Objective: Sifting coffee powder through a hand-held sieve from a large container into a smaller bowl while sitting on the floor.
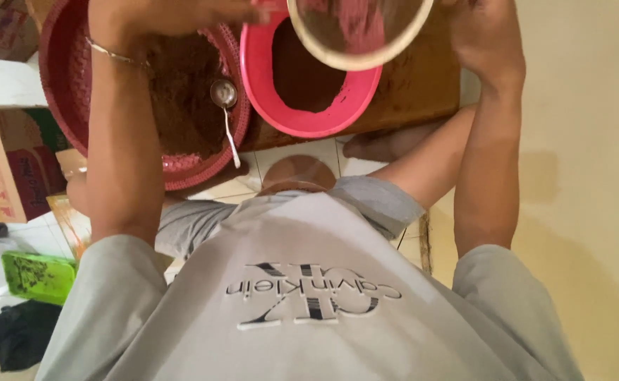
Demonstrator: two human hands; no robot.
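A round sieve [359,32] with a pale wooden rim and brown powder on its mesh hangs over a pink bowl [308,77] that holds brown powder. My left hand [175,15] reaches across the top of the frame to the sieve's left rim. My right hand [482,39] is at the sieve's right side, its fingers cut off by the frame edge. A dark red woven basket [69,77] at the left holds a heap of brown powder with a metal spoon [226,106] lying in it.
Bowl and basket rest on a low wooden board [422,85] above a white tiled floor. Cardboard boxes [6,162] stand at the left, with a green tray [38,276] and a dark cloth below. A pale wall fills the right side.
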